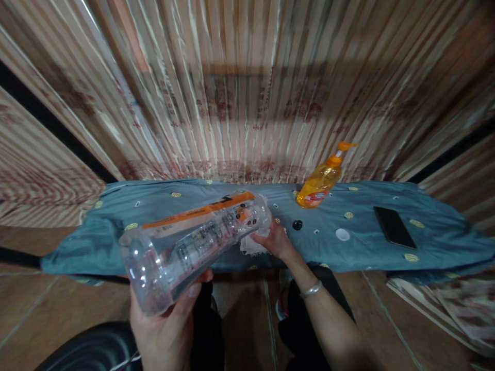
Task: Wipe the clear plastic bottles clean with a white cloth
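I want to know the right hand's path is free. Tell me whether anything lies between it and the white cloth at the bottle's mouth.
Nothing visible does. The right hand already touches the white cloth, which sits at the mouth of the clear bottle.

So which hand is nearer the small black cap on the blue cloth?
Right. The right hand rests on a white rag just left of the black cap. The left hand is far off, holding the clear bottle by its base.
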Demonstrator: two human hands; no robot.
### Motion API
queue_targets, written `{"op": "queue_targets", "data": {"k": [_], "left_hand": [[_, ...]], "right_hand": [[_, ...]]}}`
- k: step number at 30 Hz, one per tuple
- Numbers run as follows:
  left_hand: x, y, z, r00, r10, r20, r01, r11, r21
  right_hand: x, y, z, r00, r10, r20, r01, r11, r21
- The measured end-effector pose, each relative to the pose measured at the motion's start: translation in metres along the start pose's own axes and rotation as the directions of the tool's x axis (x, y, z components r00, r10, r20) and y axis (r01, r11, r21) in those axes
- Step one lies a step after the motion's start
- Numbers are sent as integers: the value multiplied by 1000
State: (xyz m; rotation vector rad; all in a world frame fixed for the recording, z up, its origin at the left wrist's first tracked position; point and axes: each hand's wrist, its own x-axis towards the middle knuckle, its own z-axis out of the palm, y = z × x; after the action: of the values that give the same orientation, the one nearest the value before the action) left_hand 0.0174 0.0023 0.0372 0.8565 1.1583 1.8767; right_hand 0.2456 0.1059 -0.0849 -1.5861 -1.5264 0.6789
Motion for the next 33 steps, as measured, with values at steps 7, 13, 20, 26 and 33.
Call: {"op": "queue_targets", "data": {"k": [7, 13, 20, 26, 33], "left_hand": [[1, -4, -1, 1000, 23, -4, -23, 1000, -11], [1, -3, -1, 1000, 24, 10, -23, 999, -38], [2, -2, 0, 999, 26, 33, -25, 999, -26], [2, -4, -3, 999, 32, 34, -32, 999, -4], [0, -2, -1, 1000, 17, 15, -17, 1000, -10]], "right_hand": [[0, -4, -2, 1000, -15, 3, 15, 1000, 6], [0, -8, -4, 1000, -11, 15, 12, 1000, -12], [0, -4, -1, 1000, -1, -3, 1, 1000, -18], [0, -5, -3, 1000, -15, -1, 15, 1000, 7], [0, -3, -2, 1000, -11, 2, 10, 1000, 27]]}}
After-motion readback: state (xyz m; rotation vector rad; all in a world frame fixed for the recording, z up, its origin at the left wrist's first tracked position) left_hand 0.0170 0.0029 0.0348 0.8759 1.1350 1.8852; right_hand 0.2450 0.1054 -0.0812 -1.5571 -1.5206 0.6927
